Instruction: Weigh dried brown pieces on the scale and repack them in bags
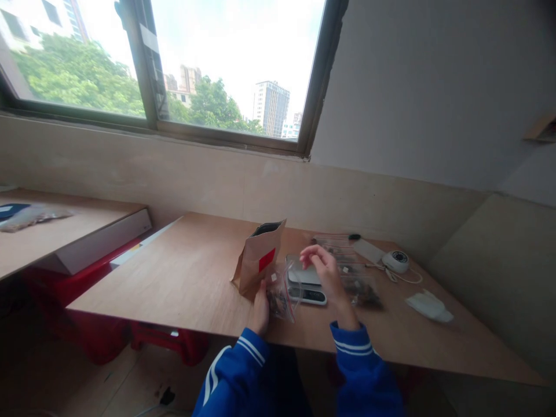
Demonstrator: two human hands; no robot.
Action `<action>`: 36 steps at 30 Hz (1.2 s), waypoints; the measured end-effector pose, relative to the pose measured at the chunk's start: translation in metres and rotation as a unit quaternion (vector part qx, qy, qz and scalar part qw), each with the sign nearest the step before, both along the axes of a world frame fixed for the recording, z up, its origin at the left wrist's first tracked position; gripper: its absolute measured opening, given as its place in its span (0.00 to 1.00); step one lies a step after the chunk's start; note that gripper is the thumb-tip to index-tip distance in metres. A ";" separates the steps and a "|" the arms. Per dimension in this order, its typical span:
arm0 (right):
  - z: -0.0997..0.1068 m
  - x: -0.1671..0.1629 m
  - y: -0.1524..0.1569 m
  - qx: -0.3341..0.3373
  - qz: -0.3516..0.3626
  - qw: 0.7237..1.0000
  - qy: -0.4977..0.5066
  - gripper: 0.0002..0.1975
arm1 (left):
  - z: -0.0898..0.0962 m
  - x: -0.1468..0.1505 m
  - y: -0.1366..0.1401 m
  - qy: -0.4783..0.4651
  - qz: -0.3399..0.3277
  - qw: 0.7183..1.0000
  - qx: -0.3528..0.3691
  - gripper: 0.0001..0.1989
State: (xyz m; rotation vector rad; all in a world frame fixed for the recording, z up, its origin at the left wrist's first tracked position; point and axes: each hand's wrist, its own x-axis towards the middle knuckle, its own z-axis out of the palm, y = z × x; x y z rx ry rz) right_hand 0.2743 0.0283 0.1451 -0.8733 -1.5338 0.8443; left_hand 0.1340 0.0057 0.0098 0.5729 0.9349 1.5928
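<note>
My left hand (pixel 260 308) is closed on the side of a clear zip bag (pixel 281 302) with dark pieces inside, near the table's front edge. Just behind it stands a brown paper pouch (pixel 254 260), upright with its top gaping and a red label on its side. My right hand (pixel 325 271) is raised over a small digital scale (pixel 307 295), fingers bent and drawn together. Whether anything small is pinched in them cannot be made out. The hand and the zip bag hide parts of the scale.
More filled zip bags (pixel 362 291) lie right of the scale. Beyond them are a white dome camera (pixel 395 262) with its cable and a crumpled white wrapper (pixel 430 305). Another table (pixel 99 223) stands left, with red stools (pixel 93 336) below. A window spans the wall behind.
</note>
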 end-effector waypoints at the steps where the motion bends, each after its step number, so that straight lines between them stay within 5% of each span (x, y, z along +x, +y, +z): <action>1: -0.009 0.006 -0.003 -0.026 0.008 0.999 -0.019 0.07 | 0.000 0.001 0.000 0.000 0.002 1.000 0.002 0.25; 5: -0.038 0.010 -0.013 -0.097 0.089 0.976 -0.174 0.11 | 0.000 0.002 0.001 -0.011 -0.002 1.000 0.008 0.26; 8: -0.049 -0.002 -0.019 -0.055 0.158 0.949 -0.268 0.12 | -0.002 0.001 0.002 -0.016 -0.001 1.000 0.018 0.27; 12: -0.055 -0.016 -0.023 0.001 0.226 0.932 -0.282 0.15 | -0.006 -0.002 0.003 0.006 0.015 1.000 0.013 0.27; 15: -0.062 -0.019 -0.021 -0.018 0.250 0.926 -0.282 0.22 | -0.008 -0.004 0.004 0.025 0.022 0.999 0.016 0.28; 20: -0.068 -0.016 -0.020 -0.074 0.208 0.933 -0.284 0.24 | -0.006 -0.002 0.001 0.032 -0.004 0.999 -0.005 0.30; 28: -0.065 -0.014 -0.032 -0.057 0.187 0.928 -0.316 0.21 | 0.003 -0.001 -0.003 0.018 -0.027 0.999 0.007 0.30; 36: -0.076 -0.001 -0.032 -0.069 0.120 0.949 -0.282 0.09 | -0.010 -0.003 0.004 0.051 -0.007 0.998 0.032 0.29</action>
